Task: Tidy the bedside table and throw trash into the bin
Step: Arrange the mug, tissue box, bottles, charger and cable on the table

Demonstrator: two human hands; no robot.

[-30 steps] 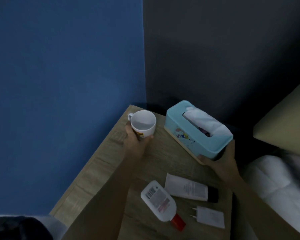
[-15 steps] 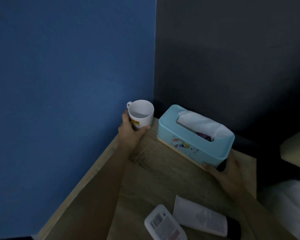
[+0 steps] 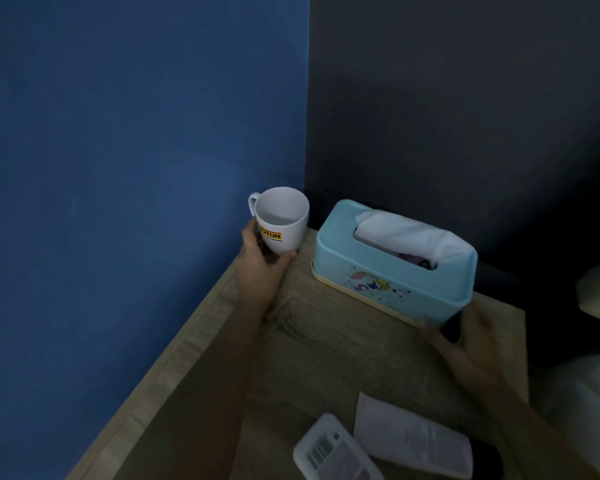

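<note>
Left hand (image 3: 260, 268) wraps the white mug (image 3: 282, 220) at the bedside table (image 3: 326, 348) back corner, left of the tissue box (image 3: 392, 265). Right hand (image 3: 471, 337) cups the box's near end. Risk: mug base overhangs the edge; a loosened grip tips it off.

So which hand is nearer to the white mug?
The left hand: it grips the white mug from below. The right hand is far off, at the tissue box's right end.
</note>
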